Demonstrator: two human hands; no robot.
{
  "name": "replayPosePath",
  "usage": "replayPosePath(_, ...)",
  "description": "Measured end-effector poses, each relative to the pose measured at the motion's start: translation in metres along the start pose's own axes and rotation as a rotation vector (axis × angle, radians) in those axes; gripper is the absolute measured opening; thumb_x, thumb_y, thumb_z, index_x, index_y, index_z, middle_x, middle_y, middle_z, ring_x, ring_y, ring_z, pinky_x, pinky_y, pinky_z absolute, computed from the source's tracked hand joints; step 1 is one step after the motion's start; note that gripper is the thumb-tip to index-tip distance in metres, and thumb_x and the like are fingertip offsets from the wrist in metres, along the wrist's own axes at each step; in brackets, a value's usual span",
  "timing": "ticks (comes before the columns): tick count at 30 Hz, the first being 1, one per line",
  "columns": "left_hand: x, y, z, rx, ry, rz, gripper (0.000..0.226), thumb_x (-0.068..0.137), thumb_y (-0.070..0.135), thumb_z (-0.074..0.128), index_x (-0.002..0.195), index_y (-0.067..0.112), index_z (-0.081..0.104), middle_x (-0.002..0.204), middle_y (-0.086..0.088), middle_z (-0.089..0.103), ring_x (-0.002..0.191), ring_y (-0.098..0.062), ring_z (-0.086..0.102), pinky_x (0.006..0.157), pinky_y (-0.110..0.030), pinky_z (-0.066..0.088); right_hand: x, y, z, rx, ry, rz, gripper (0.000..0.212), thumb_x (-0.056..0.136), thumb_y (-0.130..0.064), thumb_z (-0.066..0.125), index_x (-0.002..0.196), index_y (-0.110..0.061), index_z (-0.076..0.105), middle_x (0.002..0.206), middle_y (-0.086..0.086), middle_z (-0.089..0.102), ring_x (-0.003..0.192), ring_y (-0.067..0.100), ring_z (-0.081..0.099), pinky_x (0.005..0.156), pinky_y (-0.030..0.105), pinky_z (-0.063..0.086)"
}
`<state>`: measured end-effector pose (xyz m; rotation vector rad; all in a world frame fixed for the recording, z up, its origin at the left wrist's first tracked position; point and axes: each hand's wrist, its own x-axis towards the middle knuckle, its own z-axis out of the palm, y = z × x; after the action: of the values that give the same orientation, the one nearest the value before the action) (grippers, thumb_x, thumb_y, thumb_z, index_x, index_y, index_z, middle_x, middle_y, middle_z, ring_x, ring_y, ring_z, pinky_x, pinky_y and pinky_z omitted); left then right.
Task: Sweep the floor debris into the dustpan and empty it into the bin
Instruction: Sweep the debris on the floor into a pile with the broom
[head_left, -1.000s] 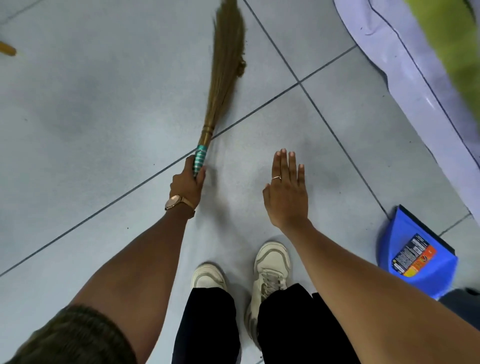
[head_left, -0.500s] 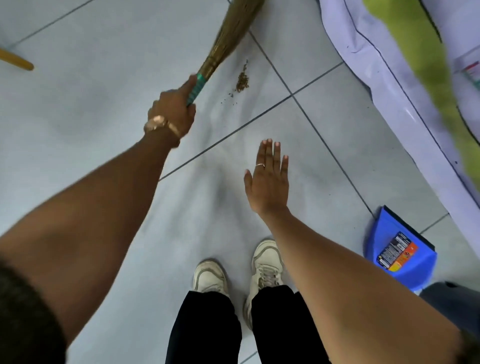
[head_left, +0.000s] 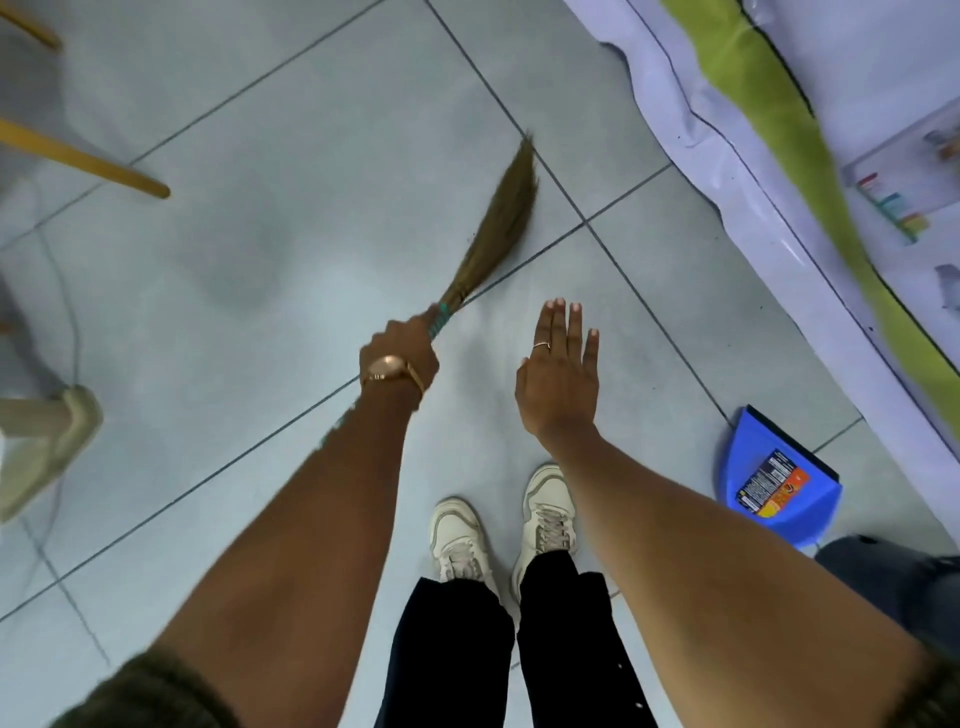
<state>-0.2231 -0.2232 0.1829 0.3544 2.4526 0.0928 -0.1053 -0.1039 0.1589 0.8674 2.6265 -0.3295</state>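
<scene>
My left hand (head_left: 402, 356), with a watch on the wrist, grips the teal-wrapped handle of a short straw broom (head_left: 501, 223). Its bristles point up and to the right and lie across a grout line of the grey tiled floor. My right hand (head_left: 561, 374) hovers flat with the fingers apart, holding nothing, just right of the broom handle. A blue dustpan (head_left: 769, 483) with an orange label lies on the floor at the right, well apart from both hands. The debris is hidden under the bristles or too small to make out.
A white sheet (head_left: 737, 171) with a green strip (head_left: 789, 119) covers the floor at the upper right. Wooden legs (head_left: 88, 161) reach in at the upper left. Another person's shoe (head_left: 47, 447) stands at the left edge. A dark grey object (head_left: 893, 577) sits behind the dustpan. My own shoes (head_left: 504, 525) are below the hands.
My left hand has drawn the broom back toward me and to the right, and the bristles now cover the spot where the small brown debris pile showed. The right hand stayed flat.
</scene>
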Motion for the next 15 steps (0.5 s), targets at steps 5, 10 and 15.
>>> replayPosePath(5, -0.073, -0.015, -0.020, -0.042, 0.034, -0.002, 0.057, 0.098, 0.029, 0.043, 0.149, 0.042, 0.021, 0.124, -0.016, 0.058, 0.108, -0.040, 0.059, 0.087, -0.045, 0.048, -0.024, -0.015, -0.041, 0.007, -0.034, 0.007, 0.068, 0.099, -0.028, 0.035, 0.152, -0.004, 0.000, 0.162, 0.012, -0.001, 0.150, 0.028, -0.004, 0.122, 0.045, 0.003)
replayPosePath(10, -0.124, -0.048, -0.029, -0.239, 0.105, -0.143, 0.055, 0.097, 0.035, 0.044, 0.148, 0.042, 0.024, 0.114, -0.017, 0.064, 0.100, -0.040, 0.062, 0.081, -0.043, 0.050, -0.051, -0.027, -0.059, 0.062, -0.054, 0.021, 0.065, 0.099, -0.026, 0.032, 0.152, -0.003, 0.001, 0.162, 0.012, 0.002, 0.150, 0.027, -0.002, 0.122, 0.044, 0.004)
replayPosePath(15, -0.130, -0.068, -0.004, -0.268, -0.048, -0.324, 0.053, 0.098, 0.033, 0.044, 0.149, 0.033, 0.030, 0.133, -0.014, 0.056, 0.116, -0.038, 0.055, 0.093, -0.040, 0.045, -0.072, -0.021, -0.052, 0.092, -0.113, 0.058, 0.063, 0.101, -0.031, 0.026, 0.152, -0.003, 0.002, 0.162, 0.012, 0.005, 0.150, 0.026, 0.001, 0.123, 0.043, 0.007)
